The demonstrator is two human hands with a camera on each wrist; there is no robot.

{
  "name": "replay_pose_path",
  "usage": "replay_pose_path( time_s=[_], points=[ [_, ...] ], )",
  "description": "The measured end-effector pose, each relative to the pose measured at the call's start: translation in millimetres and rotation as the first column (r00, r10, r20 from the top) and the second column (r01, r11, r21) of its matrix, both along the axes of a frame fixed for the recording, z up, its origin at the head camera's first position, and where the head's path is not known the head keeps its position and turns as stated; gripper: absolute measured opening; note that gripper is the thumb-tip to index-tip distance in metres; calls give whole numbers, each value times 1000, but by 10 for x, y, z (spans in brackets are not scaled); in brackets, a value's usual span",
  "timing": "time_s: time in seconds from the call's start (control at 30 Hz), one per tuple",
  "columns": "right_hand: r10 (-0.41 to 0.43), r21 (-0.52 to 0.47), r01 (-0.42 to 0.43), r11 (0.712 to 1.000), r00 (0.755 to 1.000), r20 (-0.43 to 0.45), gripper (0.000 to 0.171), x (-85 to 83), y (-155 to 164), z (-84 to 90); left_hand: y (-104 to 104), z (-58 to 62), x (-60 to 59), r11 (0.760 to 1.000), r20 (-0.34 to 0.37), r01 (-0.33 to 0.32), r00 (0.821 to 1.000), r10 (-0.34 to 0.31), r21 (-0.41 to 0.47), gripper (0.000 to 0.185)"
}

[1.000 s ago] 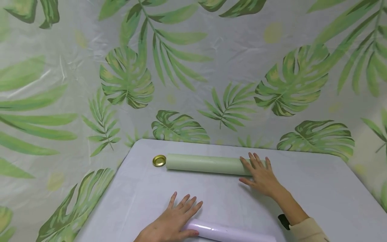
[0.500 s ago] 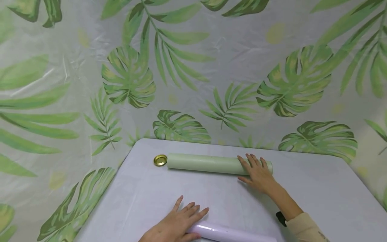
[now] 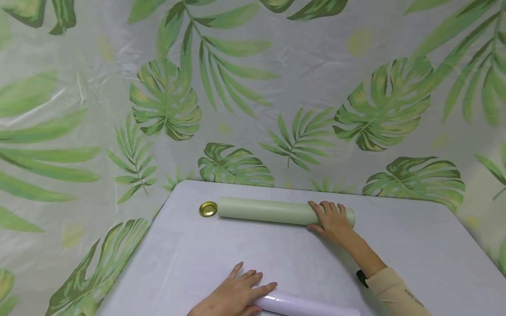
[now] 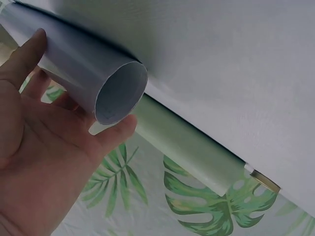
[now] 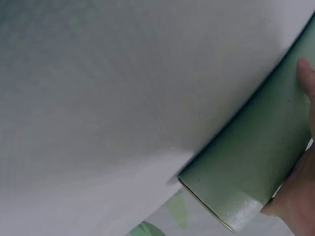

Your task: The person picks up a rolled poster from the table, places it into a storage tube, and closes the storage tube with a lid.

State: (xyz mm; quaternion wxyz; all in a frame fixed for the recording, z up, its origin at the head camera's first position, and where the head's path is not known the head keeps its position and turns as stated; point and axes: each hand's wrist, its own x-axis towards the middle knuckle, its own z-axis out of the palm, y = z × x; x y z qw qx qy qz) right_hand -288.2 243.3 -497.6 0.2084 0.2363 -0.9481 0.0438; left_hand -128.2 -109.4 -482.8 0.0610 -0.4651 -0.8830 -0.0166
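Green roll [image 3: 272, 210] lies flat across the far part of the table [image 3: 415, 250], and the right hand [image 3: 332, 221] has it near its right end: the fingers [image 3: 330, 208] curl over the top of the roll while the thumb [image 3: 316, 228] sits against its near side, so the roll is clamped between them. A short stub of roll sticks out just past the fingers on the right, and the long remainder runs away to their left. In the right wrist view the same roll [image 5: 256, 162] shows its open end below the fingertip [image 5: 306, 73] that lies on its side. Beyond the roll's left end, well away from those fingers, a small gold lid [image 3: 207, 209] lies on the table, just beside the roll's tip; whether the two touch cannot be told. Left hand [image 3: 233, 296] rests near the table's front edge on the left end of a lilac roll [image 3: 308, 305], fingers straight, slightly spread and pointing to the right. From the left wrist view the lilac roll [image 4: 78, 66] lies across the open palm, the thumb [image 4: 115, 132] just under its hollow mouth and a fingertip [image 4: 29, 49] lying along its far side. A leaf-print sheet [image 3: 237, 87] hangs behind the table.
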Motion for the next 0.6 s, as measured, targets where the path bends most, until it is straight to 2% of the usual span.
replay_pose_path(
  time_s=[0.07,0.13,0.33,0.43,0.6],
  points=[
    [2,-1,-2,1000,1000,5,72,-3,1,3,10,9,12,1000,0,-15,1000,15,-25,56],
    [9,-7,-9,1000,1000,7,72,-5,0,1,12,6,16,999,-36,-10,999,9,-33,57],
    [33,-39,-34,999,999,-13,72,-10,-12,-3,1,-35,3,997,-201,60,978,-49,48,55],
    [31,-39,-32,999,999,-11,72,-6,-11,-5,5,-48,-9,993,-218,83,974,-62,87,53],
    [14,-38,-14,999,1000,7,72,-1,-4,-11,11,-44,-14,990,-181,87,981,-65,114,51]
  ],
)
